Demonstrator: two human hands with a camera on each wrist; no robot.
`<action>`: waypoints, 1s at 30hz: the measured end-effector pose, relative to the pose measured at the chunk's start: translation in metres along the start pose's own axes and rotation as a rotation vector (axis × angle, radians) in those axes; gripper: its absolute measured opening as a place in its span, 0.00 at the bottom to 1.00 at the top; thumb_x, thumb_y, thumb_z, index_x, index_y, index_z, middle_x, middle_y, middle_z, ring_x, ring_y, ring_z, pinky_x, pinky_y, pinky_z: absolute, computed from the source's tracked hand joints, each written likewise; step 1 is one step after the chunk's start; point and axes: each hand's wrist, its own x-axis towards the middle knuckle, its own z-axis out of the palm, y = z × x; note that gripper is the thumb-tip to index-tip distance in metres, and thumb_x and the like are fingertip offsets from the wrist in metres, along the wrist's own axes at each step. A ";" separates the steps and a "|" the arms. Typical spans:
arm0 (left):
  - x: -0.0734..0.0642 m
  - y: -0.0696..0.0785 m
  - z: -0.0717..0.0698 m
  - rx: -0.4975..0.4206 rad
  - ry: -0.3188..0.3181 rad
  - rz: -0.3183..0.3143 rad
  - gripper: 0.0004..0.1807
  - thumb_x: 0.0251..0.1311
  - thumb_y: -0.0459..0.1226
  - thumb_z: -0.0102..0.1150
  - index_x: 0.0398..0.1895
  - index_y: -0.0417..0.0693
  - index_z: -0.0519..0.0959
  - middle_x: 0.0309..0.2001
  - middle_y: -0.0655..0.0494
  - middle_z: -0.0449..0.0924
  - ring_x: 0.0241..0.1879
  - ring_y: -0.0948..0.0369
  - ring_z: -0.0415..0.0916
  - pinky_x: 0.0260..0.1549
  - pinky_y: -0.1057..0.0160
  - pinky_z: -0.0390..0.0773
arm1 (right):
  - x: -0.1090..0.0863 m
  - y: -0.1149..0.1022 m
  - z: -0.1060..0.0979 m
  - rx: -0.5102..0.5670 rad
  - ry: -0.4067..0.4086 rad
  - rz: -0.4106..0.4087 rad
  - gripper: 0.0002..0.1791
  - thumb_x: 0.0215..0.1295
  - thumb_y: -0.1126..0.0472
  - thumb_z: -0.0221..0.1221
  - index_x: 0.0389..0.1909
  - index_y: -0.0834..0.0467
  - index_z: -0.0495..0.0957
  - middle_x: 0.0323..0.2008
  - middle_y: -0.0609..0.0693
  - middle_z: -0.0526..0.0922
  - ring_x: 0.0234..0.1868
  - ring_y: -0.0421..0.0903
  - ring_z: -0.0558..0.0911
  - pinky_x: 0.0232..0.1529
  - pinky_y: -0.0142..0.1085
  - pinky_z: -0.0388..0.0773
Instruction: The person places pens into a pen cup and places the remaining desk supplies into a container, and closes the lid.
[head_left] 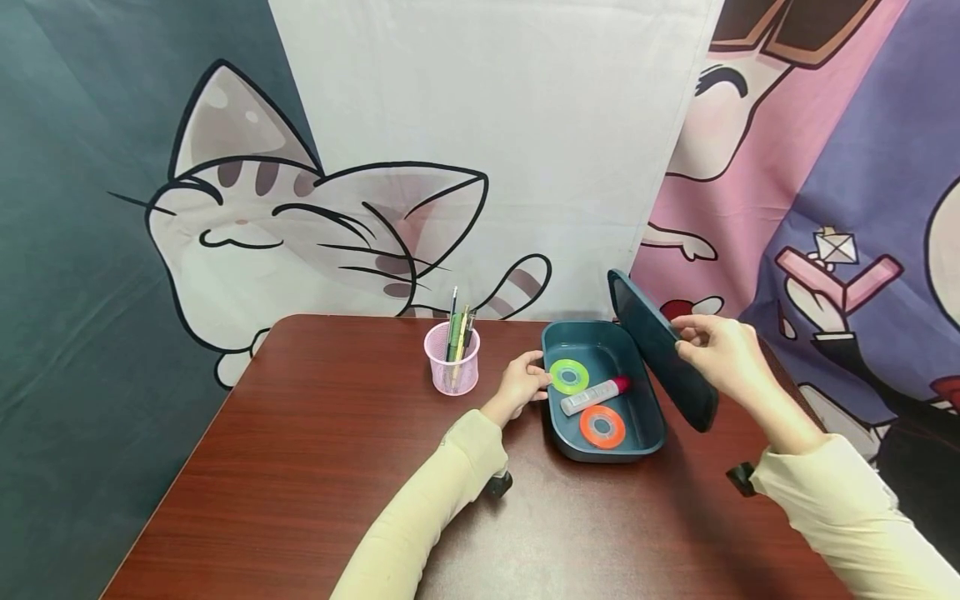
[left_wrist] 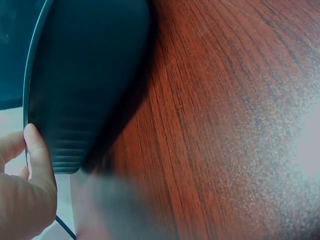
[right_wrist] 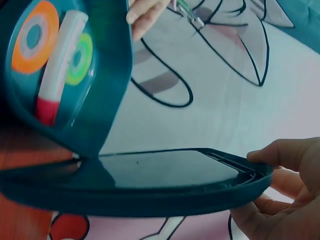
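Note:
A dark teal box (head_left: pixel 649 440) stands on the table with its hinged lid (head_left: pixel 660 350) raised at the right. My left hand (head_left: pixel 519 385) grips the box's left rim between thumb and fingers; the left wrist view shows the thumb against the outer wall (left_wrist: pixel 85 75). With my right hand (head_left: pixel 720 354) I pinch the lid's edge, thumb on one face and fingers on the other (right_wrist: pixel 285 185). Inside the box lie a green tape roll (head_left: pixel 569 367), a white tube with a red cap (head_left: pixel 592 398) and an orange tape roll (head_left: pixel 602 442).
A pink mesh cup (head_left: pixel 442 379) holding several pens and pencils stands left of the box, near the back of the brown table (head_left: pixel 337 467). Behind the table hangs a cloth backdrop (head_left: pixel 480 83) with cartoon drawings.

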 end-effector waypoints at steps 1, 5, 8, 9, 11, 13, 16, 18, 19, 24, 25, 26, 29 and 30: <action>0.000 0.000 0.000 0.001 0.000 -0.001 0.29 0.53 0.28 0.55 0.61 0.45 0.63 0.31 0.53 0.73 0.39 0.48 0.77 0.24 0.69 0.79 | 0.000 -0.003 0.003 0.003 0.002 -0.009 0.12 0.48 0.69 0.58 0.37 0.65 0.79 0.26 0.59 0.82 0.25 0.46 0.78 0.22 0.28 0.69; 0.000 0.000 -0.001 0.001 -0.001 -0.004 0.29 0.53 0.28 0.55 0.61 0.46 0.63 0.32 0.52 0.74 0.39 0.48 0.77 0.25 0.68 0.79 | -0.001 -0.013 0.014 0.012 0.012 -0.040 0.11 0.47 0.69 0.57 0.35 0.64 0.80 0.26 0.56 0.82 0.24 0.40 0.76 0.25 0.29 0.70; 0.000 -0.001 -0.001 -0.005 -0.001 -0.003 0.29 0.53 0.28 0.55 0.61 0.46 0.63 0.32 0.52 0.74 0.39 0.48 0.77 0.24 0.68 0.79 | -0.001 -0.019 0.021 0.039 0.021 -0.041 0.10 0.47 0.69 0.58 0.33 0.63 0.80 0.26 0.54 0.81 0.22 0.33 0.73 0.26 0.27 0.70; 0.000 -0.001 -0.001 -0.009 -0.001 -0.004 0.29 0.53 0.28 0.55 0.61 0.46 0.63 0.31 0.52 0.74 0.39 0.48 0.77 0.24 0.69 0.79 | -0.002 -0.020 0.024 0.049 0.025 -0.036 0.10 0.47 0.69 0.59 0.33 0.62 0.80 0.26 0.54 0.81 0.22 0.31 0.72 0.26 0.26 0.70; 0.001 -0.001 -0.001 -0.014 -0.003 -0.004 0.29 0.53 0.28 0.55 0.61 0.45 0.63 0.31 0.53 0.74 0.38 0.49 0.77 0.23 0.69 0.78 | -0.002 -0.023 0.029 0.081 0.033 -0.023 0.10 0.47 0.69 0.59 0.33 0.63 0.80 0.27 0.55 0.81 0.22 0.29 0.71 0.26 0.23 0.70; 0.001 -0.001 -0.001 -0.017 -0.007 -0.003 0.29 0.53 0.28 0.55 0.61 0.45 0.63 0.31 0.53 0.74 0.38 0.49 0.77 0.23 0.69 0.78 | -0.003 -0.025 0.033 0.117 0.041 -0.012 0.10 0.47 0.70 0.60 0.33 0.63 0.80 0.27 0.56 0.81 0.23 0.29 0.71 0.26 0.21 0.69; 0.000 0.000 -0.001 -0.017 -0.009 -0.001 0.29 0.53 0.28 0.55 0.61 0.45 0.63 0.31 0.52 0.74 0.37 0.50 0.77 0.23 0.69 0.79 | -0.003 -0.027 0.041 0.159 0.049 -0.002 0.10 0.47 0.71 0.61 0.34 0.64 0.80 0.27 0.56 0.80 0.23 0.29 0.70 0.26 0.19 0.69; 0.000 0.000 -0.001 -0.020 -0.010 0.000 0.29 0.53 0.28 0.55 0.61 0.44 0.63 0.31 0.52 0.74 0.37 0.50 0.77 0.23 0.69 0.78 | -0.004 -0.029 0.047 0.174 0.053 0.000 0.10 0.46 0.71 0.61 0.34 0.64 0.80 0.26 0.56 0.80 0.23 0.30 0.71 0.25 0.19 0.69; 0.000 0.000 -0.001 -0.026 -0.009 0.000 0.29 0.53 0.28 0.55 0.61 0.44 0.63 0.31 0.52 0.74 0.37 0.50 0.77 0.23 0.69 0.78 | -0.004 -0.030 0.049 0.177 0.054 0.000 0.10 0.46 0.71 0.61 0.34 0.63 0.80 0.26 0.55 0.80 0.23 0.32 0.71 0.25 0.19 0.69; 0.001 -0.001 0.000 -0.049 -0.010 -0.001 0.29 0.52 0.27 0.55 0.61 0.43 0.63 0.30 0.53 0.74 0.36 0.49 0.77 0.21 0.71 0.77 | -0.005 -0.036 0.061 0.192 0.047 0.007 0.10 0.46 0.71 0.60 0.34 0.63 0.80 0.27 0.56 0.79 0.25 0.42 0.75 0.25 0.23 0.71; 0.001 -0.002 0.000 -0.053 -0.010 -0.001 0.29 0.52 0.27 0.55 0.61 0.43 0.63 0.30 0.53 0.73 0.37 0.49 0.77 0.20 0.71 0.77 | -0.006 -0.038 0.063 0.199 0.041 0.013 0.10 0.46 0.71 0.60 0.34 0.64 0.80 0.27 0.57 0.79 0.25 0.44 0.76 0.25 0.25 0.72; 0.001 -0.002 0.000 -0.055 -0.011 -0.001 0.29 0.52 0.27 0.55 0.61 0.43 0.63 0.30 0.53 0.73 0.38 0.48 0.77 0.20 0.71 0.77 | -0.006 -0.039 0.066 0.204 0.035 0.019 0.11 0.46 0.71 0.60 0.34 0.64 0.80 0.27 0.57 0.79 0.26 0.45 0.76 0.25 0.26 0.72; 0.002 -0.003 0.000 -0.065 -0.011 -0.007 0.29 0.52 0.27 0.55 0.61 0.44 0.63 0.29 0.54 0.73 0.40 0.47 0.76 0.20 0.71 0.77 | -0.008 -0.044 0.074 0.214 0.017 0.039 0.11 0.47 0.71 0.60 0.35 0.63 0.79 0.29 0.57 0.78 0.27 0.47 0.76 0.25 0.30 0.72; 0.002 -0.003 0.000 -0.070 -0.010 -0.009 0.29 0.52 0.27 0.55 0.60 0.44 0.64 0.29 0.54 0.73 0.41 0.47 0.76 0.21 0.71 0.77 | -0.009 -0.045 0.077 0.217 0.010 0.045 0.11 0.47 0.71 0.59 0.35 0.63 0.79 0.29 0.57 0.78 0.27 0.47 0.76 0.25 0.31 0.72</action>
